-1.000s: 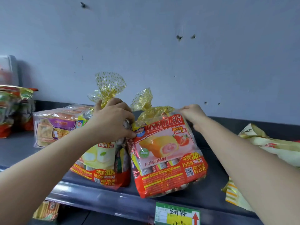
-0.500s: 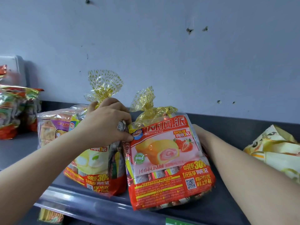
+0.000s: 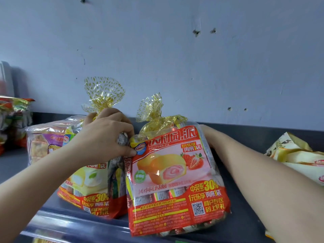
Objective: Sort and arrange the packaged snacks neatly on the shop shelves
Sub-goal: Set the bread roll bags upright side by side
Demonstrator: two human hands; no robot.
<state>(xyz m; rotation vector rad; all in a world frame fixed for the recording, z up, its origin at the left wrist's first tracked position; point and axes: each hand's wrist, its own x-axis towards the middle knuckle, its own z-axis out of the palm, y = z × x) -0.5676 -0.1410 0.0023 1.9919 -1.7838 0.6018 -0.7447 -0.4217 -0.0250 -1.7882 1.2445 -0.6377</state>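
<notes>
Head: left fingers (image 3: 121,126) grip yellow bag (image 3: 91,181).

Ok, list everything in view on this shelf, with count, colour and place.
strawberry pie bag: one, red and pink, centre, at shelf front
yellow-green pie bag: one, yellow-green and red, left beside it
purple-label bag: one, clear and purple, behind, left
cream packs: at least two, cream-yellow, lying right
foil snack packs: several, mixed colours, far left
shelf: one, dark grey, underneath
wall: one, pale blue, behind
left hand: one, grips yellow-green pie bag's top
right hand: one, behind strawberry pie bag, mostly hidden
</notes>
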